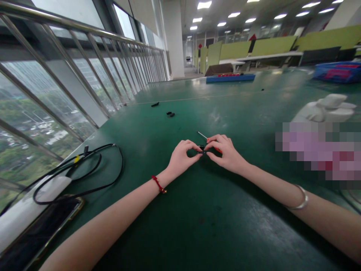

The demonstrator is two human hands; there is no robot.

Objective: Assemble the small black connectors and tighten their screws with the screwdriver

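Observation:
Between their fingertips, my left hand (pixel 184 155) and my right hand (pixel 225 153) pinch a small flat black part (pixel 204 152) from either side, just above the green table. The part is too small to name its kind. Right behind it, another small black piece (pixel 201 146) shows partly. A screwdriver (pixel 202 134) with a thin metal shaft and a red-orange handle lies under and behind my right hand, whose fingers cover much of the handle.
On the green table (pixel 158 233), small black pieces (pixel 170 114) lie farther back. To the left are a looped black cable (pixel 122 165), a white power strip (pixel 56 188) and a phone (pixel 42 233). Blue trays (pixel 229 79) stand at the back. A pixelated patch covers the right side.

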